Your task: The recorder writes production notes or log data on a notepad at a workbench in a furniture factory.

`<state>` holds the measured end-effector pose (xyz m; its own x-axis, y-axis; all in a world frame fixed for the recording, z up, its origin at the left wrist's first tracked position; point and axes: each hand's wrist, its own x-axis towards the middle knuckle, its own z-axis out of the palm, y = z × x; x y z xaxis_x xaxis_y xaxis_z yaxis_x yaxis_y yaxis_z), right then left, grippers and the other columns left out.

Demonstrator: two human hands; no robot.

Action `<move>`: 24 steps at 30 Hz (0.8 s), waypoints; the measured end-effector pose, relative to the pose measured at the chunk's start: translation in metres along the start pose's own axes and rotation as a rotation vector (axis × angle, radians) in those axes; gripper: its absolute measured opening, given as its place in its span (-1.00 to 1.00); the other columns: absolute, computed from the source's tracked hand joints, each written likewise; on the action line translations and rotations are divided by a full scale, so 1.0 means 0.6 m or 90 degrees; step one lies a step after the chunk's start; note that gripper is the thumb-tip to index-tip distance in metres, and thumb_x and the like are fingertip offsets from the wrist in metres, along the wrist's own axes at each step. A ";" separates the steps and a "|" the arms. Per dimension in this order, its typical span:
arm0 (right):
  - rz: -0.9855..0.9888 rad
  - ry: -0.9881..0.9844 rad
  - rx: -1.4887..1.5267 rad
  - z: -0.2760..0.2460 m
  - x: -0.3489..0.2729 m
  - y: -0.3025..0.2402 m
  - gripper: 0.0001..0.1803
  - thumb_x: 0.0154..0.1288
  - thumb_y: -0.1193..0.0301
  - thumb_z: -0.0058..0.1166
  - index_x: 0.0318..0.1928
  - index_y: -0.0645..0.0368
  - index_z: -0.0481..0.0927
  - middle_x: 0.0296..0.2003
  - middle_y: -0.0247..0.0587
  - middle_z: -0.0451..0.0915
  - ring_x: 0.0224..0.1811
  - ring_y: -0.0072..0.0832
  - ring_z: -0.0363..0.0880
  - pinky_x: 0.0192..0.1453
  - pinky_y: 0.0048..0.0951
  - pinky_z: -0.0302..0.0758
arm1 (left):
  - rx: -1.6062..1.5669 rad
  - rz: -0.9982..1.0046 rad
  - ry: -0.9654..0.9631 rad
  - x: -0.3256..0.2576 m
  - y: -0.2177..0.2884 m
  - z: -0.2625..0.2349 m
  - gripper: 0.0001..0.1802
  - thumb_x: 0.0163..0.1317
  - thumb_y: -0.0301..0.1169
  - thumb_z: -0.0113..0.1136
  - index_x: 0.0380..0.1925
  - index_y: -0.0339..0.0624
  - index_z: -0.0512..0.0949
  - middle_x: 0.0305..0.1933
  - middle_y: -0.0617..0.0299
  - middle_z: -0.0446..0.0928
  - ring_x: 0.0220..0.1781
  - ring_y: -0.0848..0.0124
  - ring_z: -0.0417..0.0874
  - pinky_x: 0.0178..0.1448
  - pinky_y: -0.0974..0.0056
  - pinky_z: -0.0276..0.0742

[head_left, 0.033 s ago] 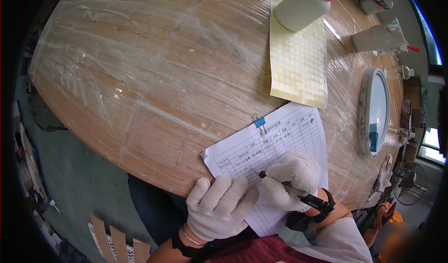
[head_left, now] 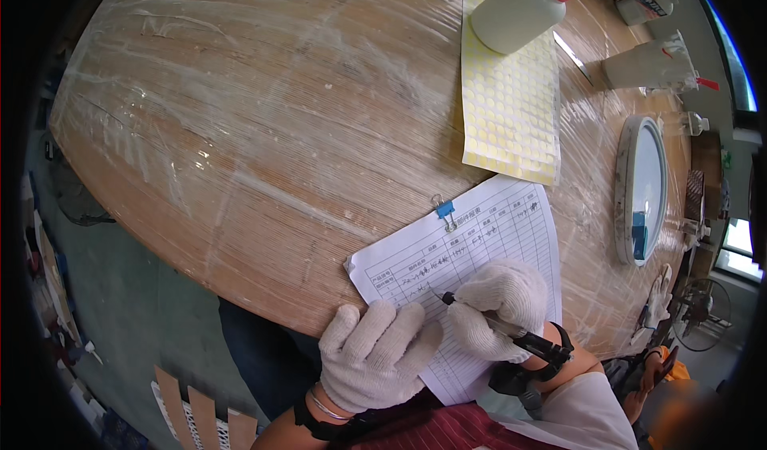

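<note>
A printed form [head_left: 523,250] with table lines and some handwritten entries lies slantwise at the table's near edge. A blue binder clip [head_left: 445,210] grips its top edge. My left hand [head_left: 379,352], in a white knitted glove, rests on the lower left part of the sheets with fingers stretched out and holds nothing. In my right hand [head_left: 503,302], gloved the same way, is a black pen [head_left: 449,298], pinched between the fingers. Its tip is at the upper rows of the form, beside the handwriting. The rest of the pen is mostly hidden by the glove.
Beyond the form lies a sheet of round yellow stickers [head_left: 507,114], with a white squeeze bottle [head_left: 519,15] standing on it. Farther right are a blade [head_left: 573,55], a plastic cup [head_left: 651,65] and a round white-rimmed tray [head_left: 627,186]. Clear film covers the wooden table [head_left: 280,114]. Another person's hand [head_left: 651,370] shows at lower right.
The pen tip has shifted very slightly beside the handwriting. Both hands and everything else stay in place.
</note>
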<state>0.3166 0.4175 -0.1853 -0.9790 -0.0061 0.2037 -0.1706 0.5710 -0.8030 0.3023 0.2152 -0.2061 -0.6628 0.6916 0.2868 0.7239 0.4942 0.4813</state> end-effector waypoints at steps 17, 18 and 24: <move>0.020 0.045 -0.002 0.002 -0.006 -0.002 -0.77 -0.02 0.52 0.40 -0.39 0.08 0.57 -0.59 -0.31 0.56 -0.64 -0.34 0.56 -0.57 -0.40 0.44 | -0.016 0.000 0.007 -0.004 -0.002 0.002 -0.69 0.13 0.01 0.23 -0.25 0.15 0.66 -0.03 0.30 0.44 0.09 0.23 0.36 0.18 0.03 0.19; 0.022 0.028 -0.003 0.000 -0.006 -0.002 -0.77 -0.02 0.52 0.39 -0.39 0.08 0.56 -0.59 -0.30 0.56 -0.64 -0.35 0.56 -0.57 -0.39 0.43 | -0.007 0.006 0.009 -0.004 -0.001 0.002 -0.69 0.13 0.01 0.23 -0.25 0.15 0.66 -0.03 0.30 0.44 0.09 0.23 0.36 0.18 0.03 0.19; 0.046 0.036 0.004 0.002 -0.007 -0.004 -0.78 0.00 0.51 0.39 -0.38 0.08 0.56 -0.61 -0.29 0.55 -0.65 -0.34 0.56 -0.59 -0.38 0.41 | -0.002 0.003 -0.007 -0.004 0.000 -0.001 -0.68 0.14 0.03 0.23 -0.23 0.16 0.66 0.01 0.28 0.42 0.14 0.23 0.34 0.20 0.01 0.19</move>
<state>0.3208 0.4150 -0.1849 -0.9811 0.0816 0.1755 -0.0998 0.5635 -0.8201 0.3037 0.2133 -0.2063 -0.6569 0.6999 0.2804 0.7269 0.4891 0.4821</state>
